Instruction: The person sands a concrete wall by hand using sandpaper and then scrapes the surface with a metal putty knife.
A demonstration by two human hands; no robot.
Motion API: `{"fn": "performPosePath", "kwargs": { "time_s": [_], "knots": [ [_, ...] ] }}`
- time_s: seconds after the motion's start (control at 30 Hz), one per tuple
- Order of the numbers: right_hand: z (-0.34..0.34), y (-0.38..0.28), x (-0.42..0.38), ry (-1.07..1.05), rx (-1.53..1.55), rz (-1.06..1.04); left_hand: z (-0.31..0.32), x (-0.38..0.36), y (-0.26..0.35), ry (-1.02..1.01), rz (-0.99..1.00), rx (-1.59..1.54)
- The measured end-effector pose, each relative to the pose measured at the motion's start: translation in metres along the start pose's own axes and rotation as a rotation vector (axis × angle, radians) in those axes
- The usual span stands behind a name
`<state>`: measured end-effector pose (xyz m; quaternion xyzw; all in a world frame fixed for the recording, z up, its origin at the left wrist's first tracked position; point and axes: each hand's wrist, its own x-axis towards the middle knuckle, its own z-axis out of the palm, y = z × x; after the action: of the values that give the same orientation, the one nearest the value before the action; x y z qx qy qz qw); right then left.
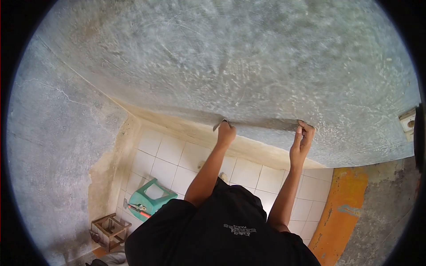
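The person is standing close against a grey plastered wall [230,57], and both bare hands are pressing a long straightedge [259,123] flat on that wall. The straightedge is lying roughly level across the lower part of the wall, just above the pale band where the plaster is ending. The left hand [225,133] is gripping the straightedge's left end, with its fingers curled shut around it. The right hand [302,138] is pinching the right end, with the fingers closed on the bar and the thumb underneath. Both forearms are reaching up from a black shirt [222,230] towards the wall.

Below the wall a white tiled floor [168,155] is showing. A green plastic stool [153,197] is standing on the tiles, well below the wall and off to the left of the left arm, with an orange-handled tool [140,209] lying on its seat. A small wooden stool [111,228] is sitting further left of that, near a side wall. An orange board [341,208] is leaning below the wall's right end, beside the right arm
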<state>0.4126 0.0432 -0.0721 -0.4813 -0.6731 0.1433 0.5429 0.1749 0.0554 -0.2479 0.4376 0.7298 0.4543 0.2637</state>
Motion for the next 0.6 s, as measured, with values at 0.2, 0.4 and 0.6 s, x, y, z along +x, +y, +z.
{"fn": "performPosePath", "kwargs": {
  "time_s": [0.2,0.4,0.6],
  "knots": [
    [0.001,0.001,-0.006,-0.012,-0.016,0.028,-0.008,-0.007,0.018,0.155,-0.043,0.022],
    [0.005,0.008,-0.011,0.024,0.037,0.068,-0.025,-0.028,0.053,0.288,-0.031,-0.144],
    [0.012,0.008,-0.010,0.060,0.112,0.089,-0.011,-0.016,0.023,0.301,-0.197,-0.387]
  ]
}}
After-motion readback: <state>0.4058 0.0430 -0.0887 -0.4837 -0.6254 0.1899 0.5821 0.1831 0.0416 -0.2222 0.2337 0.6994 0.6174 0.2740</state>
